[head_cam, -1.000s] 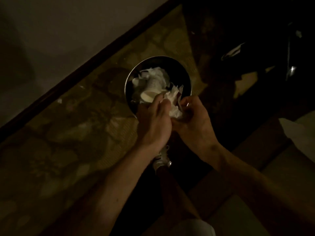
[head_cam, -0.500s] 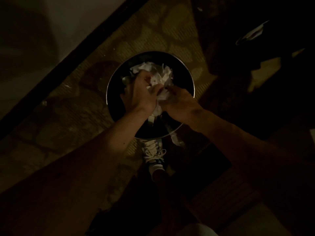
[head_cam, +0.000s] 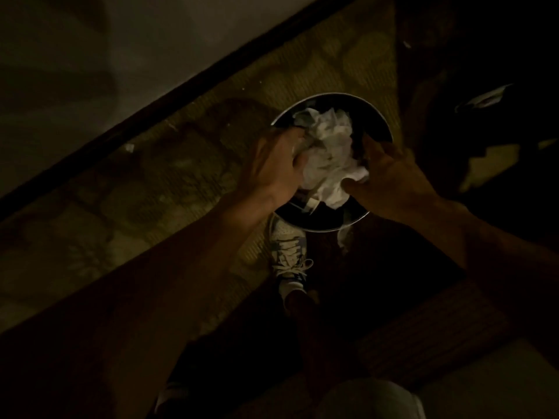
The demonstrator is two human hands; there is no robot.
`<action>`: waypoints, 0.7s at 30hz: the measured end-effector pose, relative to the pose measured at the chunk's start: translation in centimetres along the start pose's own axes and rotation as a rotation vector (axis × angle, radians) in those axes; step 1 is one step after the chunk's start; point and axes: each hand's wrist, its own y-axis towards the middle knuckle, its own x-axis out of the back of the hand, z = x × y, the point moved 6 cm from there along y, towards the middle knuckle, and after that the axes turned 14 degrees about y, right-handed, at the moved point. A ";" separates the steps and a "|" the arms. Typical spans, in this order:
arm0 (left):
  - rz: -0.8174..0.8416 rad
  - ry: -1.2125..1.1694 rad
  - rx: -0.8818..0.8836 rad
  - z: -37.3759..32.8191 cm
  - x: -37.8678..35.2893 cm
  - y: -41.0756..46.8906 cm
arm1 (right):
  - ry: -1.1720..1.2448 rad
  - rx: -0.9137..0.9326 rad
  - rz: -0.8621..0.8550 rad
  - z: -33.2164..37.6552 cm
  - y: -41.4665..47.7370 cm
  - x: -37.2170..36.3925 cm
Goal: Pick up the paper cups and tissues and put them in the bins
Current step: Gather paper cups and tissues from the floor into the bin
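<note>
Grips the wad of tissues (head_cam: 326,152) from both sides, right in the mouth of the bin (head_cam: 373,119). With the left hand (head_cam: 272,167), digs curled fingers into the wad at 9 o'clock. With the right hand (head_cam: 390,173), clasps it at 3 o'clock, thumb low at 5, fingers up at 1. Sits mostly inside the rim but heaped above it, with a loose flap trailing toward 6 o'clock. Shows no paper cup clearly in this dim view.

Looks like the pressing-down step, near done for this load. Could spill if let go too soon. Seems springy, apt to puff back up and shed a piece over the rim at 6 o'clock, toward the shoe (head_cam: 287,246) and the pale bit (head_cam: 343,237) just beyond the rim there, too dark to identify. Could tip the bin if pushed off-centre from one side on the soft carpet (head_cam: 181,182). Could also leave behind the small white scrap (head_cam: 130,147) out at 9 o'clock, well apart from the bin and easy to miss in such gloom.
</note>
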 end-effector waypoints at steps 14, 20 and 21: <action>-0.108 0.187 -0.048 17.5 21.4 -30.6 | 0.249 0.490 0.118 23.9 -24.1 -14.7; -0.317 -0.106 0.500 33.4 20.3 -48.7 | 0.158 0.546 0.329 32.9 -32.3 -31.6; -0.363 -0.148 0.584 36.0 19.6 -51.6 | 0.150 0.542 0.363 34.3 -33.5 -34.1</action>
